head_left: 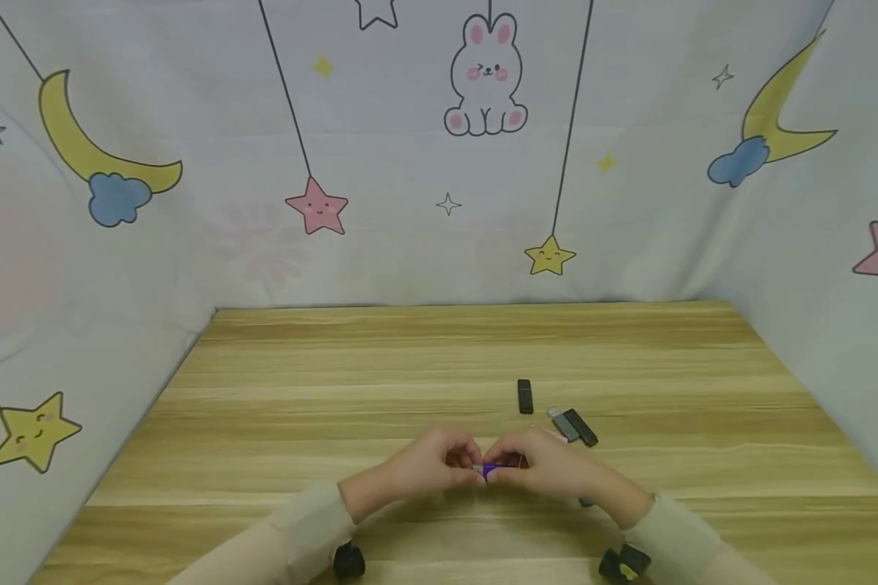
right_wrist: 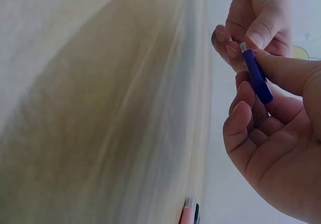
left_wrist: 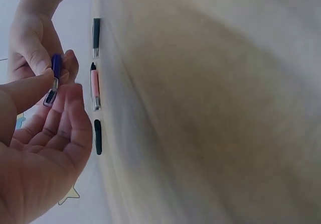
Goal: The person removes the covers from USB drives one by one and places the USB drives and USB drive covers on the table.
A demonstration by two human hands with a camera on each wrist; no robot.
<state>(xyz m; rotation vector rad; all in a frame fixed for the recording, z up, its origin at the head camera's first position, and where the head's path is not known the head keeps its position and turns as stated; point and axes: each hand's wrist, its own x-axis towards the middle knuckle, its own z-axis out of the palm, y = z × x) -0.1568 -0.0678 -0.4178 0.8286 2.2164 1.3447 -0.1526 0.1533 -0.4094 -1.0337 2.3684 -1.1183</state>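
Both hands meet over the near middle of the table around a purple USB flash drive. My right hand pinches its purple body between thumb and fingers. At the other end, my left hand has its thumb and fingertips on the metal plug, apparently pinching it. The plug points toward the left hand. Part of the drive is covered by the fingertips in the head view.
Beyond the hands lie a black flash drive, a grey one and another black one. A pink drive is mostly hidden by the right hand in the head view. A small dark object lies under the right forearm.
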